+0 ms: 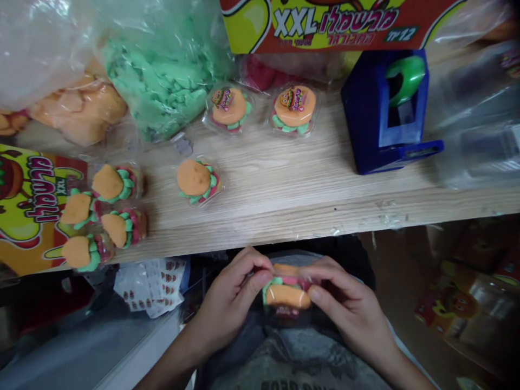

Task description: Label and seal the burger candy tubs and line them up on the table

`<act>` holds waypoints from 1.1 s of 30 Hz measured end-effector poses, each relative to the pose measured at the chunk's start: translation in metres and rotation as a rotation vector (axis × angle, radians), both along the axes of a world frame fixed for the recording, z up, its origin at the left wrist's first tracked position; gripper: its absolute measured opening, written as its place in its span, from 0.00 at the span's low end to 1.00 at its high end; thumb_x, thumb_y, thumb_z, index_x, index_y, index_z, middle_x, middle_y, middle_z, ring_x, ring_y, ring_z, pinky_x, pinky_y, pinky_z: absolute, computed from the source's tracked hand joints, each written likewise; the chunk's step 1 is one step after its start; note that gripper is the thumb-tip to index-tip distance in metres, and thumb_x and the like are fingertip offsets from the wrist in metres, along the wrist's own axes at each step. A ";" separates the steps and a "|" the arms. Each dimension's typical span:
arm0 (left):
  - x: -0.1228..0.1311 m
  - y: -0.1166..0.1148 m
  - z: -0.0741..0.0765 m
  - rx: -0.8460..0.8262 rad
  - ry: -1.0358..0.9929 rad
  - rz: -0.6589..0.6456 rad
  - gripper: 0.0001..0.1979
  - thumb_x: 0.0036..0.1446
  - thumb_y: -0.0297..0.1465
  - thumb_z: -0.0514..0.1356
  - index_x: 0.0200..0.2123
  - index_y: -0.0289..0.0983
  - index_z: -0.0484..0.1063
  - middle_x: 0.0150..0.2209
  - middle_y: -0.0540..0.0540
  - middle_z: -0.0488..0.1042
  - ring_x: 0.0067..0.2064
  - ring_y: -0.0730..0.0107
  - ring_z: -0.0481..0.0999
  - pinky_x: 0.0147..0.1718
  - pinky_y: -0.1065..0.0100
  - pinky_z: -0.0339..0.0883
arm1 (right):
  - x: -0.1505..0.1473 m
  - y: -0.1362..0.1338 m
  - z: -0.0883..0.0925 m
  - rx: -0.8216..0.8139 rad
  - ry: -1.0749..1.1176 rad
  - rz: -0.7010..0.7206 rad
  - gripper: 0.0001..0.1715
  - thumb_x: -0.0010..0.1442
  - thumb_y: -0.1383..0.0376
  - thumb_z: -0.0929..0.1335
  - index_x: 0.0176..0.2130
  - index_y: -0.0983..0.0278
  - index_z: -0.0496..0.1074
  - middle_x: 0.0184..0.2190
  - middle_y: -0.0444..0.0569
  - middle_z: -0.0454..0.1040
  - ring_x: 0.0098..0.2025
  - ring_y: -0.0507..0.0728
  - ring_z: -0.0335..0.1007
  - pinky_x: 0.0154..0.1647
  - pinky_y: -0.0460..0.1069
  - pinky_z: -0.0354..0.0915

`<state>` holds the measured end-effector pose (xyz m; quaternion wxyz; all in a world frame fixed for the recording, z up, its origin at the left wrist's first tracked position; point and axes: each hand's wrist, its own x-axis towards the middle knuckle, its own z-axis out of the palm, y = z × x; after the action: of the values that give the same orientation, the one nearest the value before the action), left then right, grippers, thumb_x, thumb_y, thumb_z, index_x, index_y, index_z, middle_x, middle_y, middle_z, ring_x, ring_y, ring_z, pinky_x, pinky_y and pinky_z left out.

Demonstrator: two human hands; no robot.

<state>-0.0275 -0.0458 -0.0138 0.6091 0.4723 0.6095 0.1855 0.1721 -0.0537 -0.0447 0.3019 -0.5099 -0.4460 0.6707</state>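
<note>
Below the table edge, over my lap, both hands grip one burger-shaped marshmallow candy (286, 295) in a clear plastic shell. My left hand (231, 300) pinches its left side with fingers curled. My right hand (345, 303) closes on its right side. On the wooden table (284, 189) lie more burger candies: two packed ones with stickers (228, 107) (294, 108) at the back, one alone (197, 180) in the middle, and several (106, 214) clustered at the left.
A blue tape dispenser (388, 116) with a green roll stands at the back right. Bags of green (166, 81) and orange (79, 111) marshmallow pieces sit at the back left. Printed candy boxes (337, 24) (24, 206) lie behind and at the left. A sticker sheet (152, 284) hangs below the edge.
</note>
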 end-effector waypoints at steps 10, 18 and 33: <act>0.005 0.006 -0.003 -0.004 0.017 0.146 0.10 0.62 0.32 0.50 0.36 0.41 0.72 0.34 0.51 0.72 0.38 0.72 0.70 0.39 0.72 0.62 | -0.005 0.002 0.001 -0.206 0.046 -0.127 0.07 0.57 0.61 0.68 0.33 0.59 0.77 0.28 0.45 0.72 0.31 0.53 0.68 0.33 0.47 0.64; 0.007 -0.006 0.006 0.017 -0.357 0.332 0.16 0.58 0.38 0.57 0.50 0.52 0.66 0.50 0.53 0.70 0.52 0.71 0.69 0.50 0.73 0.61 | -0.010 0.013 0.012 -0.306 0.260 -0.466 0.06 0.53 0.61 0.70 0.34 0.56 0.76 0.30 0.44 0.75 0.31 0.52 0.71 0.32 0.46 0.68; 0.024 0.020 0.015 -0.089 -0.660 0.621 0.26 0.52 0.39 0.62 0.54 0.45 0.60 0.52 0.45 0.69 0.51 0.58 0.70 0.48 0.60 0.67 | -0.021 0.031 0.048 -0.073 0.228 -0.127 0.04 0.54 0.69 0.70 0.30 0.59 0.71 0.25 0.41 0.78 0.28 0.49 0.76 0.30 0.40 0.71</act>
<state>-0.0033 -0.0256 0.0009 0.7061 0.1561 0.5029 0.4735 0.1514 -0.0227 0.0032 0.3737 -0.4685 -0.3507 0.7196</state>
